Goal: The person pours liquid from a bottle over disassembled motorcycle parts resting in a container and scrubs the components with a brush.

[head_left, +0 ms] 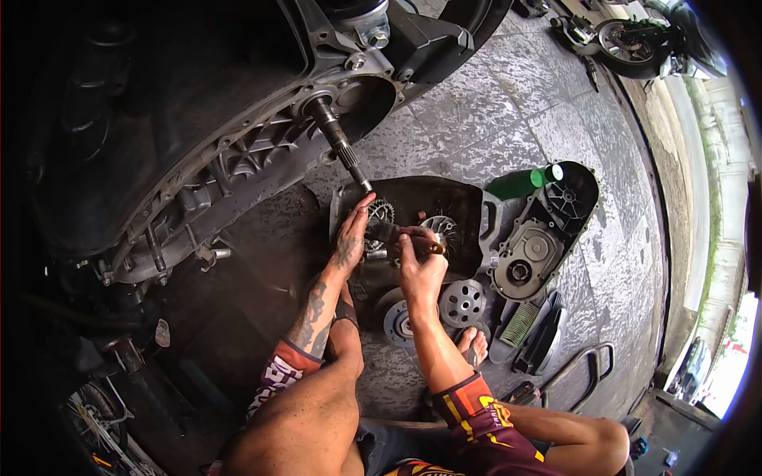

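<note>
Over a dark metal tray (468, 197), my right hand (421, 262) is closed round the brown handle of a brush (385, 232). The brush's dark bristles point left, toward my left hand (349, 234). My left hand is held edge-up with its fingers stretched and close together, beside a toothed gear (381, 213) at the tray's left side. Whether it touches or holds the gear cannot be made out. A finned round part (439, 230) lies in the tray behind my right hand. Just above my left fingertips ends a splined shaft (337, 139) that juts from the open engine case (262, 131).
Right of the tray lie a green bottle (516, 184) and a long cover (548, 238). Round discs (462, 303), a spring (520, 324) and a bent metal bar (591, 373) are near my foot (474, 347). A motorcycle (635, 44) stands at the upper right.
</note>
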